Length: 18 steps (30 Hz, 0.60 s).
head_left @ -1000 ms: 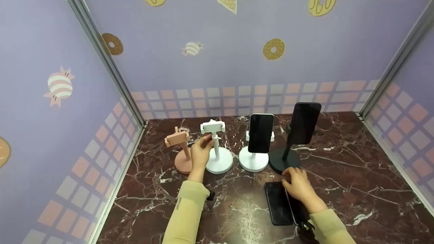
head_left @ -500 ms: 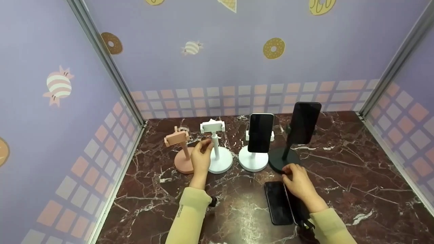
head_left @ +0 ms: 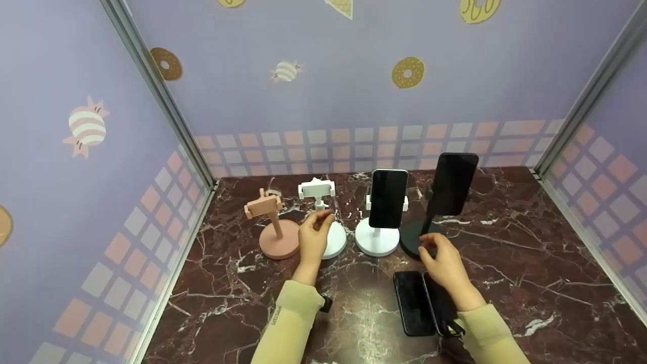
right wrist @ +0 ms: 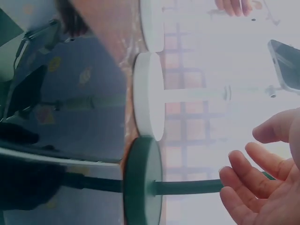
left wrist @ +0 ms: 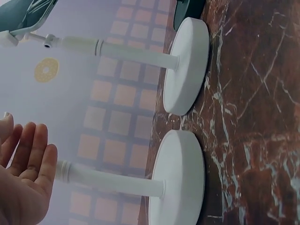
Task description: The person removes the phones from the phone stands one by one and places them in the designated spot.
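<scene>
My left hand [head_left: 313, 240] hovers in front of the left white phone stand [head_left: 317, 189], fingers loosely bent and holding nothing. Its stem partly hides behind the hand; the clamp on top bears no phone. In the left wrist view the hand's fingers [left wrist: 33, 145] appear beside the stem. Over two black phones [head_left: 414, 306] lying side by side on the table, my right hand [head_left: 445, 260] hangs relaxed, near the black stand's base [head_left: 410, 241]. The right wrist view shows its fingers [right wrist: 253, 178] apart from the stand's pole. The right-hand lying phone is partly covered by the wrist.
A pink stand [head_left: 279, 241] with a vacant clamp stands far left. The second white stand [head_left: 376, 242] carries an upright phone [head_left: 388, 199]; the black stand carries a larger one [head_left: 455, 184]. Walls enclose the marble-patterned table [head_left: 232, 308] at left, back and right.
My left hand leaves the left white stand's stem, moving right and slightly toward me. The right hand rises a little forward off the lying phones. Stands and phones stay put.
</scene>
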Available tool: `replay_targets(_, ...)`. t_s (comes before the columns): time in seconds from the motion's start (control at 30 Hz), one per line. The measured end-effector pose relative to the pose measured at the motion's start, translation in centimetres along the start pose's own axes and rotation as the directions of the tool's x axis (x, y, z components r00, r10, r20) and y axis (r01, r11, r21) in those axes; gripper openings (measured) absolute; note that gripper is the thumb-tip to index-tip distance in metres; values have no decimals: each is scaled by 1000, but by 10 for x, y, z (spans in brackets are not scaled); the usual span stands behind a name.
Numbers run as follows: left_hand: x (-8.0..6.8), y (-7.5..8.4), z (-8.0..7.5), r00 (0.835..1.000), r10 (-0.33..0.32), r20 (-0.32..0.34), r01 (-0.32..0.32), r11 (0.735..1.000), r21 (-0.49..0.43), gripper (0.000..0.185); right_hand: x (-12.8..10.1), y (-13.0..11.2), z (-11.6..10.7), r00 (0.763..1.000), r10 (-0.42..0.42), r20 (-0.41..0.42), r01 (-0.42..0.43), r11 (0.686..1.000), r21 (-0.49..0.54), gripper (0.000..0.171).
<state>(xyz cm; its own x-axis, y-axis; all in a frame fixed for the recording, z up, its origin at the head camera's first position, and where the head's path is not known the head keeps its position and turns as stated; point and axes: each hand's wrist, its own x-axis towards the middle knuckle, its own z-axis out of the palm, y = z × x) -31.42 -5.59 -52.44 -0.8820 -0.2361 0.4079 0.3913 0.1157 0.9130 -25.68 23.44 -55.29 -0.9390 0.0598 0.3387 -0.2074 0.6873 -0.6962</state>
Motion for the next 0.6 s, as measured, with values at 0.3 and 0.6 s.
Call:
replay_targets(0.3,-8,27,15,997,25,68,-26,1000,14,17,9,-16,-4,999,33,-44,-30,998,63,27)
replay_targets(0.6,-6,34,31,984,35,172,-22,997,-77,25,18,-33,-5,994,33,-105,-19,991,130,27)
